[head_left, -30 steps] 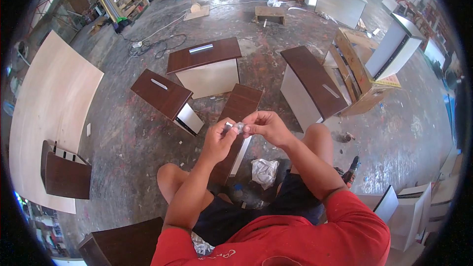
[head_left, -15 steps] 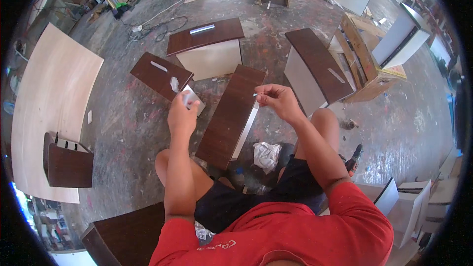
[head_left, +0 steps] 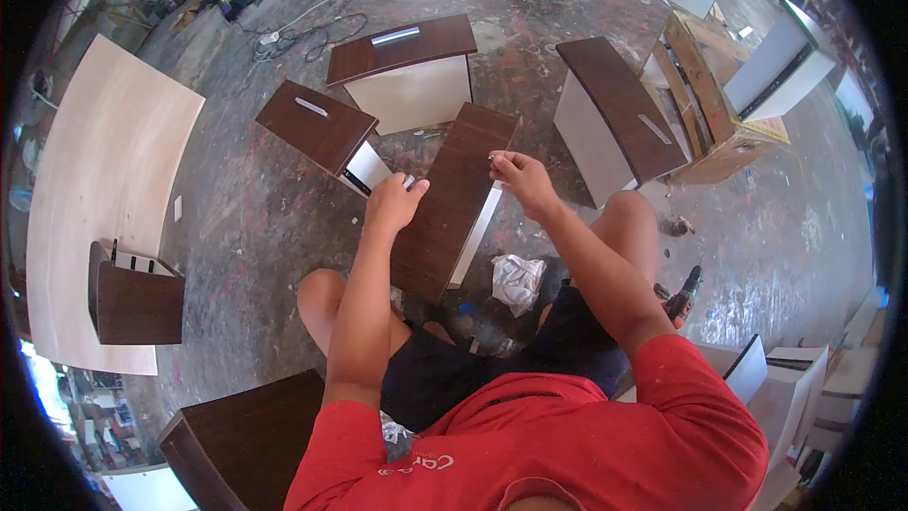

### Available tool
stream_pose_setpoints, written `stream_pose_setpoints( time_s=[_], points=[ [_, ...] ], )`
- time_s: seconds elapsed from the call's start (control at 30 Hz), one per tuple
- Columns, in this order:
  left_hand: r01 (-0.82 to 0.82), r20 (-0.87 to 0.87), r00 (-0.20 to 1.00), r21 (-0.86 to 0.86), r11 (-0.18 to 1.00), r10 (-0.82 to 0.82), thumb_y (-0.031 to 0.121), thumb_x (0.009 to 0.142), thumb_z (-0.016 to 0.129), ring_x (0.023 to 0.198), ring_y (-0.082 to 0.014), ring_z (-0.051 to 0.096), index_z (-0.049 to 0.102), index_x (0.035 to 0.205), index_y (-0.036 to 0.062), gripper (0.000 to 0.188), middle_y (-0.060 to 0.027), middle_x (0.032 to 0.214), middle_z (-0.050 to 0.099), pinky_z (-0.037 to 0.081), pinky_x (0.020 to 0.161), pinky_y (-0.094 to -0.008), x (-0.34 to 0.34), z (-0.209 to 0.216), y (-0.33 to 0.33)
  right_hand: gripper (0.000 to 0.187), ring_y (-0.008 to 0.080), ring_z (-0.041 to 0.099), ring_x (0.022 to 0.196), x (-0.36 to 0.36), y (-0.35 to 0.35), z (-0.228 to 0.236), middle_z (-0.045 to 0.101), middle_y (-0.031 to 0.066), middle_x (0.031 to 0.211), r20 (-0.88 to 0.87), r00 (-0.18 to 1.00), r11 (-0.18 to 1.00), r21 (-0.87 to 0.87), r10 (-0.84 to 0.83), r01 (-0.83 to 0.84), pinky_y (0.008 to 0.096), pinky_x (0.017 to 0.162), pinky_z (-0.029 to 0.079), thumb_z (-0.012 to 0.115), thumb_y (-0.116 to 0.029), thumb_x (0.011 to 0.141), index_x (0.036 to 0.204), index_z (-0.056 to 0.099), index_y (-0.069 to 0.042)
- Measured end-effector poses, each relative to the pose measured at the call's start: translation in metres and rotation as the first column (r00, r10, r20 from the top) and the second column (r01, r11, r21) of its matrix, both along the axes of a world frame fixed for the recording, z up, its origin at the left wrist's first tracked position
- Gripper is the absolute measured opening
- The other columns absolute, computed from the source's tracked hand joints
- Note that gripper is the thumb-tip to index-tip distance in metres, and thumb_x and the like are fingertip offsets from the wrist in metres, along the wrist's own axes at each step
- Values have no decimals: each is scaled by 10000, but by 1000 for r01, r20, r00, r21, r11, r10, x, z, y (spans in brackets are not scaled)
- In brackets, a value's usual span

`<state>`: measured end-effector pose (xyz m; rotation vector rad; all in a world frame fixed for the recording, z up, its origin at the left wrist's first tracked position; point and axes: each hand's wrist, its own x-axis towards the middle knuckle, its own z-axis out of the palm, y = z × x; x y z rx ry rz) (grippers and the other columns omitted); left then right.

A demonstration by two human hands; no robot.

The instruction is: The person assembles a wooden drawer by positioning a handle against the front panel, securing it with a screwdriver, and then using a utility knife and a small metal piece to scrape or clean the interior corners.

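Between my knees a drawer with a dark brown wood-grain front [head_left: 454,199] lies front up, its pale side showing along the right edge. Above its left edge my left hand [head_left: 393,203] is closed on a small silvery piece [head_left: 409,182], mostly covered by the fingers. My right hand [head_left: 522,180] hovers by the drawer's far right edge. Its thumb and fingertips pinch a small shiny metal piece [head_left: 492,161], too small to name. Beyond my left hand sits a smaller drawer [head_left: 314,125] with a silver handle [head_left: 312,107] lying on its brown front.
Other brown-fronted drawers stand farther off, one with a silver handle [head_left: 394,36], another at right [head_left: 619,104] beside a wooden crate [head_left: 705,85]. Crumpled white wrapping [head_left: 517,283] lies near my right leg, a power drill [head_left: 682,298] right of it. A curved pale panel [head_left: 104,180] is at left.
My left hand has moved right, from beside the smaller drawer to over the drawer between my knees. The crumpled clear plastic near it no longer shows. My right hand still pinches its metal piece.
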<state>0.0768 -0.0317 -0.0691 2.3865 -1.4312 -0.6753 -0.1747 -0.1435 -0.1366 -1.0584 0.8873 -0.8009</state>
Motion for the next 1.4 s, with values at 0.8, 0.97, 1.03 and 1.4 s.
stream_pose_setpoints(
  time_s=[0.8,0.97,1.03,1.4],
  points=[
    [301,32,953,-207,931,-301,660,715,894,1132,-423,699,656,1152,-27,848,-267,1189,725,537,966,-492,-113,108,-16,206,223,711,1015,-34,76,104,748,135,1071,13,815,664,-574,-579,480,348,924,540,625,-168,1071,1175,698,-6],
    [541,245,840,-430,723,-484,445,778,901,853,-422,718,562,1054,24,607,-199,905,701,574,772,-518,-229,184,44,181,236,650,1114,-124,137,126,682,117,1127,35,620,458,-641,-784,616,368,1020,507,531,-125,1113,1194,644,-9],
    [665,408,746,-485,568,-526,310,849,813,820,-335,693,537,1026,58,414,-136,907,637,561,719,-456,-273,194,70,196,182,609,1135,-132,147,112,630,77,1148,448,490,334,-384,-748,861,361,1018,497,508,-174,1139,1259,582,-37],
    [758,624,652,-523,390,-432,189,887,683,796,-276,662,526,1011,57,240,-106,899,588,545,697,-389,-307,253,81,199,111,500,924,-160,131,183,522,6,1044,678,269,16,-354,-684,935,293,858,448,463,-266,1169,1218,512,-80]
  ],
)
